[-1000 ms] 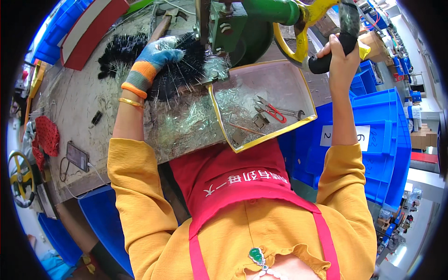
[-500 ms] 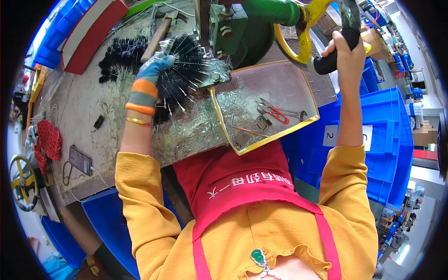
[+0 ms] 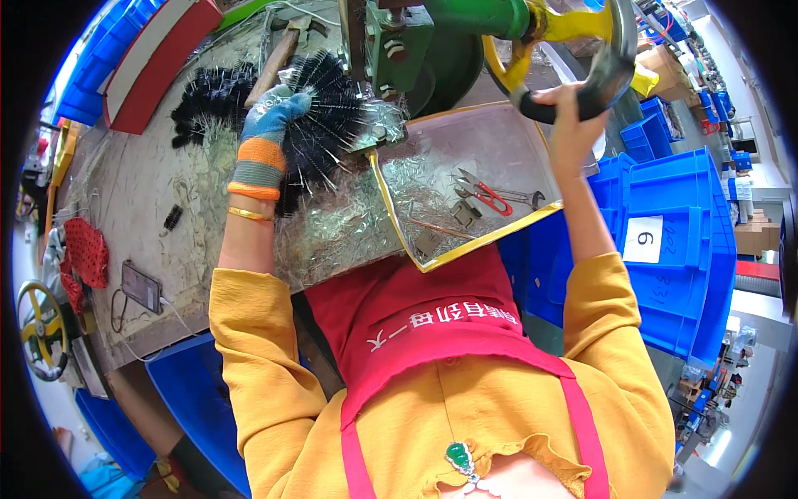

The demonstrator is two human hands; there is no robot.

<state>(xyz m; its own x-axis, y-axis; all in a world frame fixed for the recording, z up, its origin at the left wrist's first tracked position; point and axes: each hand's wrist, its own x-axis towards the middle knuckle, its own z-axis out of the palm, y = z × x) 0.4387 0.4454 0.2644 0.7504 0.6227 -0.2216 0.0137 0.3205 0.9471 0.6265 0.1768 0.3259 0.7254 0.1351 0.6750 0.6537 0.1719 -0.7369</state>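
Note:
A bunch of black bristle brushes with thin wire stems point(image 3: 326, 116) fans out from my left hand point(image 3: 273, 125), which is in a blue, orange and grey work glove. Its fingers are closed round the bunch, beside the metal block at the foot of the green press point(image 3: 399, 50). Bare and closed, my right hand point(image 3: 575, 125) grips the black-covered rim of the yellow handwheel point(image 3: 522, 62) on the press. More black brushes point(image 3: 214, 96) lie behind my left hand. A hammer point(image 3: 276, 62) with a wooden handle lies beyond them.
A yellow-rimmed tray point(image 3: 465, 253) at the table's front holds red-handled snips point(image 3: 492, 200), a wrench point(image 3: 525, 198) and small metal pieces. Wire scraps litter the worktable point(image 3: 320, 249). A phone point(image 3: 141, 287) lies at left. Blue bins point(image 3: 690, 216) stand at right.
The handwheel has turned, and my right hand has moved with it toward me and to the left. My left hand and the brushes have hardly shifted.

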